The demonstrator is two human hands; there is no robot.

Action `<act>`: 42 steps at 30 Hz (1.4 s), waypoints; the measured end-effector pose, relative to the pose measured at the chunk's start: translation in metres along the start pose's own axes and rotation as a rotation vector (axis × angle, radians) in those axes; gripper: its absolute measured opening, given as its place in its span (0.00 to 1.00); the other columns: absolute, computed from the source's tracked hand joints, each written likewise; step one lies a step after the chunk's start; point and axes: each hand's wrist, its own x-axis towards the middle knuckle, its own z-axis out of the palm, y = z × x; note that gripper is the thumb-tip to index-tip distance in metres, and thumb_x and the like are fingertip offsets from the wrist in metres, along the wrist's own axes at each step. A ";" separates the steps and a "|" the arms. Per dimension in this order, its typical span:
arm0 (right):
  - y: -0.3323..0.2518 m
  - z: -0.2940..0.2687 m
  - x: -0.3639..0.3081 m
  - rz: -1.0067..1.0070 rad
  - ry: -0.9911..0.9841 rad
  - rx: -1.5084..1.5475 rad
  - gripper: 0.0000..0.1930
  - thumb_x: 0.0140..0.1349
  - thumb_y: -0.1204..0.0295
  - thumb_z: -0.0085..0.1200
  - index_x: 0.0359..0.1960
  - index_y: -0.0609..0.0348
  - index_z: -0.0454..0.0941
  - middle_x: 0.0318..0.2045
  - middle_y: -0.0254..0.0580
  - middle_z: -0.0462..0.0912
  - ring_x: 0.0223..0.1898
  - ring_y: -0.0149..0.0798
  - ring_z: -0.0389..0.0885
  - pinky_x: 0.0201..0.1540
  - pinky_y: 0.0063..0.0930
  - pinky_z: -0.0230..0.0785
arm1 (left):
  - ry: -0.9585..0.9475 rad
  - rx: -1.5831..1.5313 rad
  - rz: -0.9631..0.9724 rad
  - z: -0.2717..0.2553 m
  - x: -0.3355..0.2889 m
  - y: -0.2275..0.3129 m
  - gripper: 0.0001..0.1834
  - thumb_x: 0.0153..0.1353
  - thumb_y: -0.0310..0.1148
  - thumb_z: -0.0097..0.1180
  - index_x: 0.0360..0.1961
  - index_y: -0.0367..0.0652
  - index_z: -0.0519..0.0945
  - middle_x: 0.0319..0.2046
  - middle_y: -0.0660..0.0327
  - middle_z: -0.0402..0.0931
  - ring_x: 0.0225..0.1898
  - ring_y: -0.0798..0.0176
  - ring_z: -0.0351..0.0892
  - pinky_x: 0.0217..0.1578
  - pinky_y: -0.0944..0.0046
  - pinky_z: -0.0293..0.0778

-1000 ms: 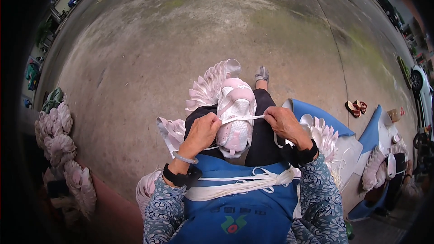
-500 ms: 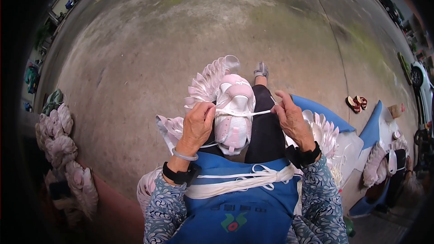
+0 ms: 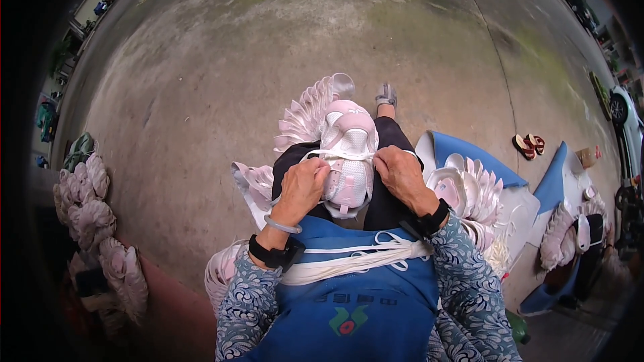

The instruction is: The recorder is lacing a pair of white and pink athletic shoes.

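A pink and white shoe upper (image 3: 347,184) rests between my knees, its toe end away from me. Across its opening lies a white shoelace (image 3: 345,155). My left hand (image 3: 302,188) pinches the lace at the upper's left side, thumb and forefinger together. On the other side my right hand (image 3: 404,175) is closed on the lace too, its fingertips partly hidden. A bundle of loose white laces (image 3: 355,267) lies over my blue apron (image 3: 389,308).
Nested pink-white uppers (image 3: 305,117) fan out beyond my left knee; another stack (image 3: 469,191) stands at my right. Bundled uppers (image 3: 87,218) lie far left. On the right are blue sheeting (image 3: 469,161), sandals (image 3: 528,147) and another person's work (image 3: 560,245).
My hands have drawn closer together, the right one moving inward to the upper. The lace, earlier stretched taut between them, now lies crossed or looped over the upper.
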 end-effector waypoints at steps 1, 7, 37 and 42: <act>0.002 0.001 0.000 0.001 0.001 -0.002 0.09 0.60 0.68 0.51 0.32 0.61 0.79 0.30 0.53 0.78 0.33 0.55 0.79 0.36 0.45 0.71 | -0.034 -0.017 -0.037 0.000 0.001 0.001 0.13 0.61 0.37 0.53 0.34 0.38 0.82 0.28 0.46 0.80 0.33 0.43 0.80 0.35 0.53 0.74; -0.003 -0.001 0.004 -0.022 -0.067 0.006 0.09 0.60 0.68 0.51 0.30 0.62 0.79 0.31 0.53 0.77 0.32 0.54 0.79 0.35 0.43 0.71 | 0.005 0.007 -0.076 0.001 0.004 -0.002 0.13 0.61 0.39 0.53 0.36 0.40 0.83 0.31 0.46 0.80 0.34 0.44 0.80 0.36 0.54 0.75; 0.000 -0.001 0.019 0.052 -0.133 0.094 0.12 0.59 0.66 0.51 0.30 0.64 0.79 0.29 0.53 0.79 0.34 0.55 0.79 0.39 0.43 0.70 | 0.008 0.003 0.197 0.009 0.034 -0.003 0.06 0.58 0.27 0.51 0.29 0.35 0.72 0.30 0.47 0.71 0.35 0.43 0.73 0.38 0.51 0.69; -0.002 0.001 0.018 0.090 -0.126 0.089 0.12 0.59 0.66 0.52 0.30 0.65 0.79 0.29 0.53 0.80 0.32 0.54 0.79 0.37 0.42 0.70 | 0.030 0.055 0.245 0.008 0.034 0.004 0.05 0.58 0.27 0.51 0.29 0.35 0.72 0.30 0.48 0.71 0.35 0.43 0.72 0.39 0.52 0.69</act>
